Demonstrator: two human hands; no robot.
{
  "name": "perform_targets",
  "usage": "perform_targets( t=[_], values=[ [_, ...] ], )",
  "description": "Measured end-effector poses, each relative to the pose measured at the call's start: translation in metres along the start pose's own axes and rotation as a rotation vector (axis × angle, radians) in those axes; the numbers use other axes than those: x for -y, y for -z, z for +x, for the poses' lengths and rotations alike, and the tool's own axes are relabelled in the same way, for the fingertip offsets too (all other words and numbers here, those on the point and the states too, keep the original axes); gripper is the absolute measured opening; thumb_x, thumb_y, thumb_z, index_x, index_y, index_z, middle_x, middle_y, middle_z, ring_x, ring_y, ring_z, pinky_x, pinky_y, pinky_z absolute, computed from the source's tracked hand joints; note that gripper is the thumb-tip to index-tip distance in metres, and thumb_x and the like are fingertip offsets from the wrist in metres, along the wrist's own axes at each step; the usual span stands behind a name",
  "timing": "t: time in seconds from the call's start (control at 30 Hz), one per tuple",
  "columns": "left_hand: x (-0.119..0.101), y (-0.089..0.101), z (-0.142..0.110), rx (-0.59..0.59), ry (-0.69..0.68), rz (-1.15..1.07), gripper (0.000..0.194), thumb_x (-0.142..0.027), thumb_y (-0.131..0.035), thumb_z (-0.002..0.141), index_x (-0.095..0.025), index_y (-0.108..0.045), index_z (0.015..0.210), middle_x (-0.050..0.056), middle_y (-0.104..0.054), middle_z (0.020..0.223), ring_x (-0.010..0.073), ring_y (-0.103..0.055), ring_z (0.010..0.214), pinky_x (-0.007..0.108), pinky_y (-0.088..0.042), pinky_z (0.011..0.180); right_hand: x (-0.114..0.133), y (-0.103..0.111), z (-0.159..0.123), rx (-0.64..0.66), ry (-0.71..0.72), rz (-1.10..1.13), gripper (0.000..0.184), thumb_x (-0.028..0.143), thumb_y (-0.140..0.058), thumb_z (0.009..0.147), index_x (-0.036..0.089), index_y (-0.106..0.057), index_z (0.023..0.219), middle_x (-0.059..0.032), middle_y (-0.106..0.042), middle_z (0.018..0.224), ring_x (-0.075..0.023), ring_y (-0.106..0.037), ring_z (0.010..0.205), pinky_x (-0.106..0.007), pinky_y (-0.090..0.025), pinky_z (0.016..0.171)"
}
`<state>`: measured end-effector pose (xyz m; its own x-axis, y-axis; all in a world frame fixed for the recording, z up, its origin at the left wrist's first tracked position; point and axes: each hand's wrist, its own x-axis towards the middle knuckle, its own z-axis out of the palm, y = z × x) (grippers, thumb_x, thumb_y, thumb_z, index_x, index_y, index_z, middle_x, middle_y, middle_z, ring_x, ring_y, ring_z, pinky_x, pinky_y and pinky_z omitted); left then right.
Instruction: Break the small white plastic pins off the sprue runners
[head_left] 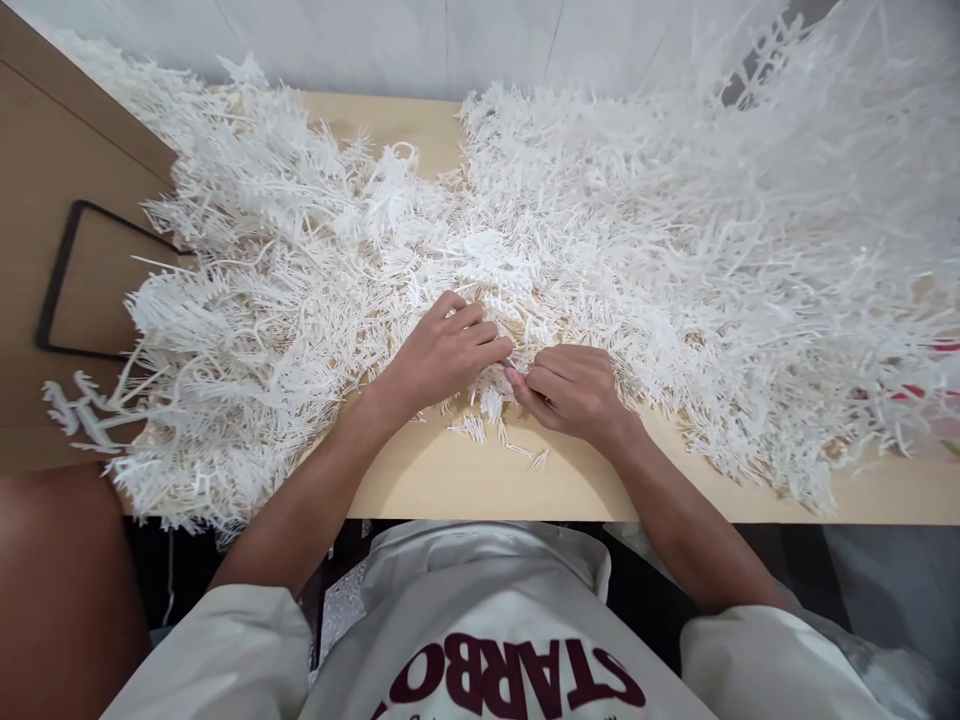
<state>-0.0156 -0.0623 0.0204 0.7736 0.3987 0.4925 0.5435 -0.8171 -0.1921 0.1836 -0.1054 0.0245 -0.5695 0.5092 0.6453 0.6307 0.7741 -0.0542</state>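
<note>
Both hands meet at the near edge of a wide heap of white, thin, branched plastic-looking strands [637,240]. My left hand [454,348] is closed, thumb and forefinger pinched together, with its knuckles against the heap. Just to its right, my right hand [571,390] is also closed, its thumb tip pointing at the left fingertips. A small whitish sliver [511,364] shows between the two pinches; its full shape is hidden by the fingers. Below the hands, a few loose white bits [472,428] lie on the light wooden table [480,485].
At the left stands a wooden panel [97,130] with a black rectangular metal frame [64,270] against it. The heap spreads across most of the table and hangs over its front edge at left. A bare leg [60,580], apparently another person's, is at lower left.
</note>
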Motion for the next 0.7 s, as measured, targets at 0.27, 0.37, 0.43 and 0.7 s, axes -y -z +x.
perform_targets(
  t=[0.27,0.37,0.43,0.7],
  values=[
    [0.006,-0.002,-0.001,-0.023,0.057,0.027,0.020,-0.011,-0.044,0.092,-0.022,-0.055,0.079,-0.004,-0.058,0.065,0.0125,-0.048,0.072,0.034,-0.035,0.076,0.004,0.002,0.000,0.018,-0.039,0.121,0.040,0.018,-0.053,0.084,0.019,-0.034,0.049,0.0052,-0.033,0.047,-0.0080,-0.025,0.047,-0.027,-0.022,0.046],
    [0.033,-0.006,-0.012,-0.161,0.232,0.090,0.022,-0.021,-0.045,0.094,-0.021,-0.054,0.074,-0.005,-0.057,0.060,0.0118,-0.043,0.064,0.034,-0.034,0.072,0.014,0.003,-0.003,-0.076,0.007,0.240,0.044,0.014,-0.053,0.081,0.018,-0.028,0.046,0.0058,-0.026,0.044,-0.0076,-0.023,0.044,-0.027,-0.022,0.046],
    [0.048,-0.004,-0.019,-0.305,0.424,0.127,0.022,-0.026,-0.045,0.095,-0.020,-0.054,0.075,-0.006,-0.058,0.061,0.0091,-0.041,0.059,0.032,-0.035,0.067,0.020,0.001,-0.006,-0.092,0.075,0.279,0.042,0.015,-0.056,0.081,0.018,-0.032,0.047,0.0060,-0.030,0.045,-0.0074,-0.027,0.045,-0.027,-0.024,0.046],
    [0.015,0.008,-0.004,-0.160,0.211,0.025,0.013,-0.031,-0.048,0.093,-0.021,-0.057,0.090,0.001,-0.061,0.076,0.0147,-0.052,0.078,0.033,-0.036,0.075,0.003,-0.011,-0.003,-0.176,-0.297,0.165,0.005,0.021,-0.057,0.086,0.021,-0.062,0.086,-0.0007,-0.064,0.072,-0.0107,-0.057,0.065,-0.025,-0.044,0.061]
  ],
)
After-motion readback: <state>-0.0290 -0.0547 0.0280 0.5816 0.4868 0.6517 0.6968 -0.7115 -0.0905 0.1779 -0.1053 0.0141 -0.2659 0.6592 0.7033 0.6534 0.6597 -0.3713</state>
